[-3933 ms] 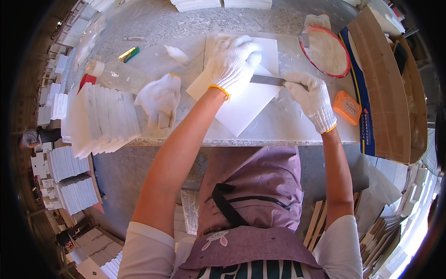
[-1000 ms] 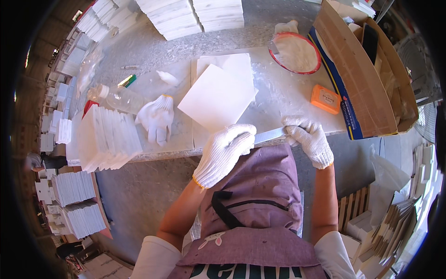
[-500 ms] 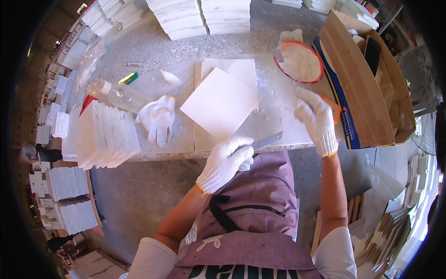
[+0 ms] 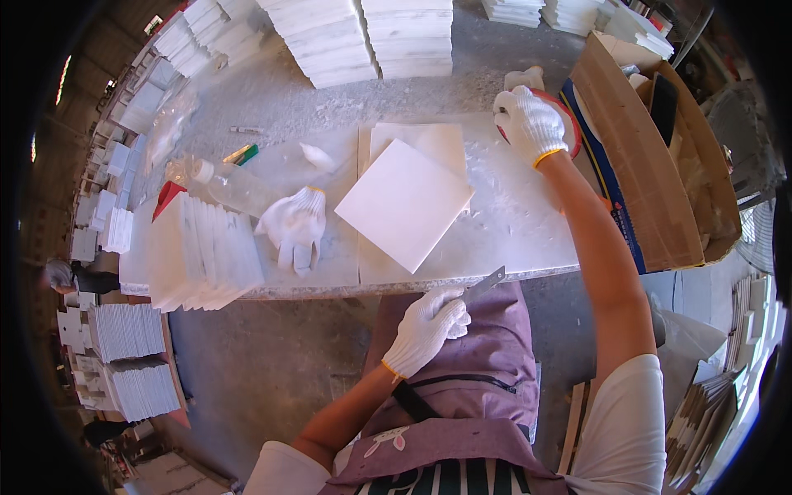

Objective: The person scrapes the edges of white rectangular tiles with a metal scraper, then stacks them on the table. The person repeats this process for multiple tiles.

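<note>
- Left grip (image 4: 426, 332): clasped round the blade (image 4: 485, 285), nearer the body than the tile (image 4: 404, 206); a firm hold, tip angled off the apron (image 4: 499, 342), seems wise.
- Right grip (image 4: 532, 124): fingers curled at the red ring (image 4: 572, 122), beyond and right of the tile; whether it grasps anything, I cannot tell. A light touch should avoid tipping the ring.
- Tile: lying askew on a sheet (image 4: 431, 139); sleeves and blade are best held clear.

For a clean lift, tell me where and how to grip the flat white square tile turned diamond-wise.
The flat white square tile is probably best gripped by its left corner and right corner, from the person's side: one corner points toward the person, so those two jut sideways.
</note>
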`<act>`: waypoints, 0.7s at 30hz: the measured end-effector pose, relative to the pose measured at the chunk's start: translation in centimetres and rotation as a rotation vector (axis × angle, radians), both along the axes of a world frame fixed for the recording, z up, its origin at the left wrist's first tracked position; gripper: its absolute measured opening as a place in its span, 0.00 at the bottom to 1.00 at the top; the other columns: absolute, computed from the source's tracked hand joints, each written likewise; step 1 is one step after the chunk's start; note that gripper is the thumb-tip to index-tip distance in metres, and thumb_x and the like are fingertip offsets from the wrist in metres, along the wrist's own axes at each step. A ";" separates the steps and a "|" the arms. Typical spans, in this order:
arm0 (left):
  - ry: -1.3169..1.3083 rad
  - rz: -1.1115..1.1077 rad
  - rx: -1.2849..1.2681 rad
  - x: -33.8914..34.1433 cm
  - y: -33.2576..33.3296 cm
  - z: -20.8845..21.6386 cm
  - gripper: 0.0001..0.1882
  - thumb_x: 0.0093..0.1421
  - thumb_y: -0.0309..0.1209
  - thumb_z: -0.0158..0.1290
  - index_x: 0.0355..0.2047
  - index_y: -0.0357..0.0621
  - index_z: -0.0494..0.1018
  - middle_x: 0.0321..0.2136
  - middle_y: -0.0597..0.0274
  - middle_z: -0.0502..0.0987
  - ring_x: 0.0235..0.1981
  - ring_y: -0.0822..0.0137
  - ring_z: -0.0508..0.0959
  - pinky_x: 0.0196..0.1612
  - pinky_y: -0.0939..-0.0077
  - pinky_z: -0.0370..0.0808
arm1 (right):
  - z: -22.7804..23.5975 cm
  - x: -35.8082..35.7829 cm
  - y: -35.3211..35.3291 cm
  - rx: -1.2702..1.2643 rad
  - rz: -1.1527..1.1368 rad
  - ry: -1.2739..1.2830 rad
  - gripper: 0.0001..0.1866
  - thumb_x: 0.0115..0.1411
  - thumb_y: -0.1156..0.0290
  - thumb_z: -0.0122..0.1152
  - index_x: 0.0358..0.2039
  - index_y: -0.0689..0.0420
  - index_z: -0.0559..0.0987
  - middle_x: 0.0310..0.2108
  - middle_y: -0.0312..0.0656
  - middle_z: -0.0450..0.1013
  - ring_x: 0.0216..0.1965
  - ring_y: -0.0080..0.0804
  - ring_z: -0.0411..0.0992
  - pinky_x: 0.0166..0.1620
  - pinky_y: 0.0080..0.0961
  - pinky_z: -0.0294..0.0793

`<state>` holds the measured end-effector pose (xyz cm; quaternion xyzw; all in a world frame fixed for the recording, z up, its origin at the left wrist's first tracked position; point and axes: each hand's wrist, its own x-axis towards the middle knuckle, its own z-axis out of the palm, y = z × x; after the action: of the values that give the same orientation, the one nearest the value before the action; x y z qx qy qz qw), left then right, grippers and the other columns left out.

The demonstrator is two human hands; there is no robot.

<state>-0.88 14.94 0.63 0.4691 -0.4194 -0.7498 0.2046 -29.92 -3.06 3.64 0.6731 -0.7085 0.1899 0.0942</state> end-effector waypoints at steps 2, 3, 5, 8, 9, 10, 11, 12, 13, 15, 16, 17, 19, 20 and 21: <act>0.038 0.043 0.023 -0.1 -0.2 -0.8 0.17 0.68 0.29 0.51 0.53 0.31 0.69 0.31 0.56 0.78 0.29 0.71 0.80 0.35 0.79 0.80 | 0.8 -0.4 0.9 -0.035 -0.026 0.001 0.06 0.60 0.63 0.58 0.34 0.49 0.80 0.39 0.45 0.75 0.38 0.45 0.77 0.39 0.40 0.77; 0.052 0.069 0.022 -0.1 -0.1 -1.2 0.17 0.68 0.29 0.51 0.54 0.31 0.69 0.30 0.56 0.78 0.29 0.71 0.80 0.35 0.79 0.80 | 1.8 0.0 2.0 -0.137 -0.006 -0.087 0.07 0.60 0.63 0.58 0.32 0.50 0.80 0.37 0.43 0.76 0.37 0.45 0.77 0.39 0.39 0.76; 0.058 0.092 0.024 -0.3 -0.2 -1.2 0.17 0.68 0.30 0.51 0.53 0.32 0.68 0.30 0.55 0.79 0.28 0.70 0.80 0.35 0.78 0.80 | 3.8 0.6 4.8 -0.377 0.113 -0.245 0.07 0.60 0.65 0.59 0.35 0.52 0.82 0.35 0.44 0.77 0.36 0.45 0.76 0.40 0.36 0.75; 0.033 0.058 0.041 -1.0 -0.6 -0.6 0.17 0.68 0.31 0.50 0.52 0.33 0.69 0.29 0.55 0.79 0.28 0.70 0.80 0.34 0.78 0.80 | 4.9 2.6 12.1 -0.268 -0.060 -1.021 0.12 0.62 0.70 0.63 0.43 0.63 0.80 0.31 0.38 0.76 0.30 0.20 0.73 0.35 0.20 0.74; 0.038 0.052 0.056 -1.3 -0.7 -0.7 0.16 0.69 0.32 0.50 0.52 0.34 0.69 0.29 0.55 0.79 0.27 0.69 0.81 0.33 0.78 0.79 | 4.8 4.7 14.6 -0.349 -0.168 -1.171 0.14 0.63 0.70 0.62 0.47 0.62 0.78 0.29 0.36 0.76 0.28 0.18 0.72 0.32 0.17 0.73; 0.043 0.059 0.100 -1.8 -0.9 -0.5 0.17 0.68 0.32 0.51 0.52 0.34 0.68 0.28 0.55 0.79 0.25 0.68 0.80 0.31 0.77 0.79 | 2.5 5.1 16.8 -0.366 -0.163 -1.265 0.14 0.64 0.71 0.61 0.48 0.63 0.77 0.29 0.36 0.75 0.27 0.18 0.71 0.31 0.16 0.72; 0.051 0.062 0.133 -2.1 -1.0 -0.6 0.16 0.67 0.31 0.51 0.51 0.35 0.69 0.27 0.55 0.79 0.24 0.69 0.80 0.29 0.78 0.79 | 0.7 6.3 18.6 -0.388 -0.223 -1.380 0.12 0.64 0.74 0.59 0.46 0.64 0.77 0.28 0.36 0.75 0.26 0.17 0.70 0.30 0.16 0.71; 0.051 0.069 0.166 -2.2 -1.0 -0.6 0.15 0.67 0.31 0.52 0.51 0.35 0.69 0.27 0.56 0.78 0.23 0.69 0.79 0.28 0.78 0.79 | -1.3 7.4 20.0 -0.338 -0.305 -1.450 0.11 0.64 0.76 0.58 0.46 0.63 0.77 0.28 0.36 0.75 0.26 0.17 0.70 0.30 0.16 0.70; 0.103 0.075 0.176 -2.1 -1.0 -1.0 0.17 0.66 0.32 0.53 0.51 0.36 0.68 0.26 0.54 0.79 0.22 0.68 0.80 0.27 0.77 0.79 | -4.1 7.6 21.5 -0.267 -0.284 -1.483 0.10 0.63 0.78 0.58 0.46 0.63 0.77 0.28 0.37 0.75 0.26 0.17 0.70 0.30 0.15 0.71; 0.080 0.077 0.192 -2.1 -1.1 -0.9 0.18 0.66 0.32 0.53 0.52 0.36 0.68 0.26 0.53 0.79 0.22 0.67 0.80 0.26 0.76 0.79 | -5.7 9.8 23.3 -0.189 -0.401 -1.549 0.11 0.65 0.74 0.58 0.46 0.62 0.77 0.31 0.36 0.75 0.30 0.18 0.72 0.32 0.16 0.72; 0.069 0.078 0.198 -2.1 -1.1 -0.8 0.18 0.66 0.32 0.53 0.53 0.36 0.68 0.26 0.53 0.79 0.21 0.67 0.80 0.25 0.76 0.79 | -6.2 10.2 23.9 -0.143 -0.453 -1.521 0.11 0.65 0.75 0.57 0.47 0.63 0.76 0.32 0.37 0.75 0.29 0.18 0.72 0.32 0.16 0.73; 0.073 0.080 0.212 -2.2 -1.2 -1.0 0.19 0.66 0.32 0.54 0.53 0.35 0.67 0.26 0.52 0.80 0.21 0.65 0.81 0.24 0.75 0.80 | -6.2 10.4 24.2 -0.091 -0.456 -1.499 0.13 0.65 0.75 0.57 0.48 0.64 0.76 0.33 0.37 0.76 0.29 0.17 0.72 0.31 0.16 0.73; 0.070 0.066 0.228 -2.1 -1.2 -1.1 0.19 0.66 0.32 0.53 0.54 0.35 0.67 0.26 0.51 0.80 0.22 0.64 0.81 0.26 0.73 0.79 | -6.0 10.6 24.8 0.017 -0.460 -1.456 0.16 0.65 0.75 0.56 0.52 0.65 0.75 0.34 0.38 0.76 0.29 0.16 0.71 0.31 0.16 0.73; 0.071 0.059 0.234 -2.1 -1.3 -1.1 0.19 0.66 0.31 0.53 0.54 0.35 0.66 0.26 0.51 0.80 0.22 0.64 0.81 0.26 0.72 0.79 | -5.5 10.3 24.8 0.042 -0.442 -1.416 0.17 0.64 0.76 0.56 0.53 0.65 0.75 0.33 0.38 0.76 0.28 0.16 0.71 0.31 0.16 0.73; 0.061 0.073 0.262 -2.3 -1.2 -0.9 0.18 0.67 0.31 0.53 0.53 0.36 0.67 0.25 0.52 0.79 0.20 0.65 0.79 0.25 0.71 0.78 | -5.0 10.0 24.4 0.068 -0.423 -1.376 0.18 0.64 0.77 0.57 0.54 0.66 0.75 0.31 0.37 0.75 0.27 0.16 0.70 0.31 0.17 0.73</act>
<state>-3.23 13.69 -0.27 0.4839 -0.2940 -0.8041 0.1813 -19.94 21.34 -1.32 0.2519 -0.7280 0.5263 -0.3600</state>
